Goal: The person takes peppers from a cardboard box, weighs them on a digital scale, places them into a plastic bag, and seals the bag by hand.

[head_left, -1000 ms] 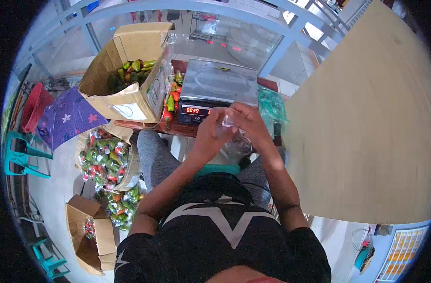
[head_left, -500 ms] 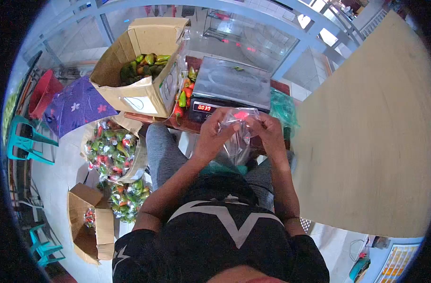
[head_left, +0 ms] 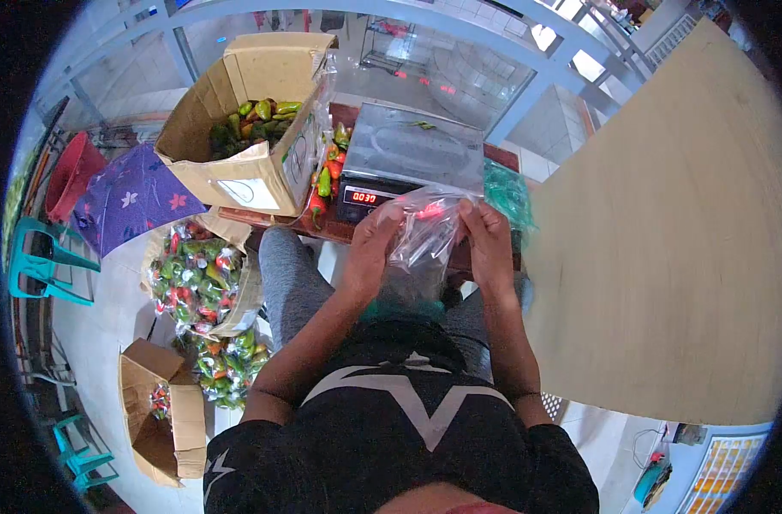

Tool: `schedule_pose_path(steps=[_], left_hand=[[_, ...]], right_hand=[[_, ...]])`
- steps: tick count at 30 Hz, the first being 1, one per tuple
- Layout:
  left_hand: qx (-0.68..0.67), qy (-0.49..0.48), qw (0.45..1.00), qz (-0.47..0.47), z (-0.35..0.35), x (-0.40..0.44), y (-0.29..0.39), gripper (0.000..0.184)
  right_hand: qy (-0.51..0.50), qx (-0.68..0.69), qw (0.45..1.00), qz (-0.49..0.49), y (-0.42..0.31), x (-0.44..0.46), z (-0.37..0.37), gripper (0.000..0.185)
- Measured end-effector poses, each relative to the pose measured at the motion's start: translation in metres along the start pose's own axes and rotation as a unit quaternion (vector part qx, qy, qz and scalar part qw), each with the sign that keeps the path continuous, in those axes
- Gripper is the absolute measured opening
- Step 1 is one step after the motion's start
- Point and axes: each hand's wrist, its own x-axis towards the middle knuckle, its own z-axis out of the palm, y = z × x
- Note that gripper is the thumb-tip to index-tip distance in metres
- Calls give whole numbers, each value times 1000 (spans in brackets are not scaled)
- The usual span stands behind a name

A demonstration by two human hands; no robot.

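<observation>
A clear plastic bag (head_left: 427, 236) is stretched between my two hands in front of the scale. My left hand (head_left: 372, 248) pinches its left edge, and my right hand (head_left: 489, 240) pinches the upper right edge. Behind the bag stands a digital scale (head_left: 415, 150) with a lit red display and a small green piece on its plate. Red and green peppers (head_left: 325, 180) lie along the scale's left side. A cardboard box (head_left: 228, 184) left of them holds more green peppers (head_left: 262, 120).
Bagged peppers (head_left: 198, 278) fill a box on the floor at left, with more bags (head_left: 228, 368) below. An open carton (head_left: 187, 420), a purple umbrella (head_left: 134, 197) and a teal chair (head_left: 53, 257) are also left. Green plastic (head_left: 507, 195) lies right of the scale; a large board (head_left: 656, 248) stands beyond.
My hands were close together over the crumpled bag; they have moved apart, and the bag is now spread between them. The camera view has shifted slightly.
</observation>
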Motion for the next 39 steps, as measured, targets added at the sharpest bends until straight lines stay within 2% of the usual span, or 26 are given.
schedule_pose_path(steps=[1, 4, 7, 10, 13, 16, 19, 22, 25, 28, 31, 34, 37, 39], left_hand=[[32, -17, 999, 18, 1, 0, 1, 32], [67, -22, 997, -18, -5, 1, 3, 34], [-13, -23, 999, -36, -2, 2, 1, 33], [-30, -16, 997, -64, -2, 0, 4, 39], [-74, 1, 995, -71, -5, 2, -2, 41], [-83, 43, 993, -71, -11, 4, -5, 42], [-75, -4, 996, -55, -4, 0, 6, 43], [38, -15, 997, -71, -9, 3, 3, 45], [109, -121, 987, -18, -5, 13, 6, 49], [-18, -164, 985, -45, 3, 21, 5, 48], [5, -120, 991, -62, -2, 20, 2, 45], [-9, -86, 994, -66, -7, 24, -3, 47], [-61, -71, 994, -56, -7, 22, -6, 38], [-69, -81, 993, -60, -7, 21, -6, 39]], right_hand=[[16, 2, 1000, 7, -1, 0, 3, 24], [42, -19, 998, -48, -17, -2, 13, 24], [18, -12, 998, -52, -11, 0, -1, 23], [72, -44, 996, -26, -9, -3, 2, 24], [63, 4, 997, -37, -4, -4, 2, 18], [73, -51, 994, -61, 8, 3, -3, 18], [67, 12, 995, -71, -7, 1, 4, 18], [53, -80, 992, -77, -1, 3, -7, 18], [24, -190, 979, -69, -1, 2, -8, 22], [36, -231, 965, -121, -8, -2, 2, 26], [105, -157, 968, -167, -11, -3, 14, 30], [107, -139, 974, -142, -16, -5, 13, 32], [95, -161, 974, -126, -6, -2, 8, 30], [105, -132, 980, -102, -7, 0, 10, 27]])
